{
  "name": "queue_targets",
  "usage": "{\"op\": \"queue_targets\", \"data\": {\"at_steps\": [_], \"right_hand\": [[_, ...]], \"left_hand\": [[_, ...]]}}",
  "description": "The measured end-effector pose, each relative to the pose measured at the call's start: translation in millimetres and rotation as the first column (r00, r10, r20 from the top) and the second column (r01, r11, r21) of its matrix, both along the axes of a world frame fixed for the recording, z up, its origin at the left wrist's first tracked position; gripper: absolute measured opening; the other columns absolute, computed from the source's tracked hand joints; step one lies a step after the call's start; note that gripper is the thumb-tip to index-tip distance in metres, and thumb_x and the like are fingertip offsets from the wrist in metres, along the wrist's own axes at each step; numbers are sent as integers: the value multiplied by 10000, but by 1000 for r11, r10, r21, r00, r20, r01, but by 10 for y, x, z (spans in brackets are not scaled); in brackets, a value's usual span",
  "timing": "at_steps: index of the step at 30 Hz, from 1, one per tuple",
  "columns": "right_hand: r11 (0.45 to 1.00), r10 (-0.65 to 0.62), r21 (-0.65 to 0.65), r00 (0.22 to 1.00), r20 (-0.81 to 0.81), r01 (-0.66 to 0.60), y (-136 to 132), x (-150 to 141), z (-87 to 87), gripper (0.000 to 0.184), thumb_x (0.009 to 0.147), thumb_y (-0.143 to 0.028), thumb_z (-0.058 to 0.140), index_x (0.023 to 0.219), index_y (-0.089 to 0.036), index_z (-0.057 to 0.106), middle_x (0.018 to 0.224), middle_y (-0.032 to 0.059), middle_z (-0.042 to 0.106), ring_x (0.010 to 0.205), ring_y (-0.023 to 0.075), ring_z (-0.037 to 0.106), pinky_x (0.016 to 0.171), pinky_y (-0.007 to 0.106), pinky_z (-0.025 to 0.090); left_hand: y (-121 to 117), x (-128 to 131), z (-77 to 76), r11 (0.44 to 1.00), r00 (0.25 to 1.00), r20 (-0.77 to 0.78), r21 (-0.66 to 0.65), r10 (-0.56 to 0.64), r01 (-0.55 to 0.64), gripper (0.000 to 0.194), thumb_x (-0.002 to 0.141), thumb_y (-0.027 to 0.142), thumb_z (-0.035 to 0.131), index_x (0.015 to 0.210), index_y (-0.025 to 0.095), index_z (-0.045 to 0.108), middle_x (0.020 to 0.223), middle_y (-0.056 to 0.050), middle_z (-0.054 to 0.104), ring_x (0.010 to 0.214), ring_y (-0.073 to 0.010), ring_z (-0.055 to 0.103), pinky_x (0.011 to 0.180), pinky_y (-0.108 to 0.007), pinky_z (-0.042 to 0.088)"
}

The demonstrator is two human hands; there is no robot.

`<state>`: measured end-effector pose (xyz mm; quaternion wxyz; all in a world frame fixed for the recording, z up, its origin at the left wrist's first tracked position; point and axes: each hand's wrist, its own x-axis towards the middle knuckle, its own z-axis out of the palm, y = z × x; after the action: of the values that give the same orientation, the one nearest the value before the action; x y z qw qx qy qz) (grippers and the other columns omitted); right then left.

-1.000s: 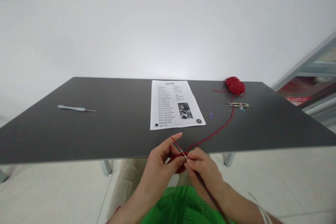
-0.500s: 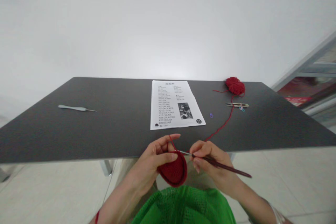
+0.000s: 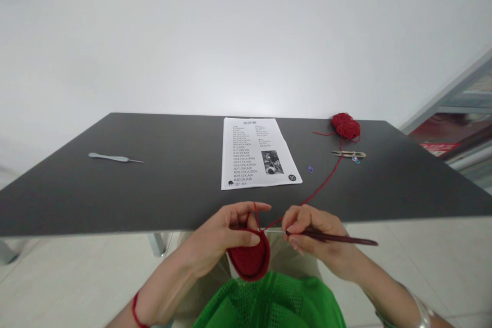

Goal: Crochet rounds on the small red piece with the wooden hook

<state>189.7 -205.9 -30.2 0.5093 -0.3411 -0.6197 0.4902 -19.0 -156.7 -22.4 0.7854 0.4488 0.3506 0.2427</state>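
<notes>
A round, cupped piece of dark red crochet [image 3: 250,260] hangs just in front of the table edge. My left hand [image 3: 230,233] pinches its upper rim between thumb and fingers, and red yarn runs up over the stretched index finger. In my right hand [image 3: 313,230] is a crochet hook [image 3: 342,238] with a dark red handle, gripped near its metal shaft. The shaft points left and its tip meets the top edge of the crochet; whether it sits inside a stitch is too small to tell. A yarn strand [image 3: 323,184] trails back to a red ball of yarn [image 3: 345,126].
Printed pattern sheets [image 3: 249,154] lie mid-table [image 3: 184,164]. A second hook with a pale grey handle [image 3: 109,157] lies at left. Thread snips [image 3: 353,154] with small stitch markers [image 3: 356,160] lie at right, and a purple marker [image 3: 310,169] beside the sheets. Green mesh fabric [image 3: 269,302] covers my lap.
My right hand has shifted slightly right, and the hook now lies closer to level. My left hand and the crochet have tilted and dropped a little.
</notes>
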Motion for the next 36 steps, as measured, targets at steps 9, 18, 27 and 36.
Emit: {"op": "queue_targets", "data": {"at_steps": [9, 18, 27, 36], "right_hand": [[989, 79, 116, 986, 145, -96, 34, 67, 78, 147, 831, -142, 673, 706, -190, 612, 744, 16, 642, 635, 111, 588, 561, 226, 438], [950, 215, -204, 969, -121, -236, 125, 113, 61, 141, 775, -204, 749, 707, -165, 633, 764, 11, 624, 499, 53, 485, 445, 183, 373], [819, 91, -443, 845, -527, -364, 193, -14, -147, 209, 757, -194, 753, 679, -152, 564, 628, -2, 655, 382, 51, 495, 319, 136, 381], [811, -219, -539, 735, -641, -228, 13, -290, -242, 216, 768, -218, 765, 712, -169, 562, 684, -22, 665, 541, 61, 580, 542, 169, 548]], "left_hand": [[69, -59, -16, 985, 987, 40, -72, -153, 156, 442, 594, 114, 763, 1031, 169, 723, 660, 47, 561, 559, -67, 463, 500, -180, 321], [184, -45, 21, 946, 946, -4, -8, -323, 323, 423, 599, 119, 745, 1017, 180, 745, 677, 38, 599, 598, -79, 475, 569, -192, 349], [96, -4, 8, 959, 979, -160, 234, -124, 160, 372, 665, 138, 684, 1036, 161, 681, 673, 59, 554, 604, -89, 491, 586, -223, 372], [-161, 160, -35, 919, 954, -203, 370, 220, -134, 125, 726, 143, 647, 841, 177, 682, 688, 18, 577, 715, -161, 582, 712, -296, 453]]}}
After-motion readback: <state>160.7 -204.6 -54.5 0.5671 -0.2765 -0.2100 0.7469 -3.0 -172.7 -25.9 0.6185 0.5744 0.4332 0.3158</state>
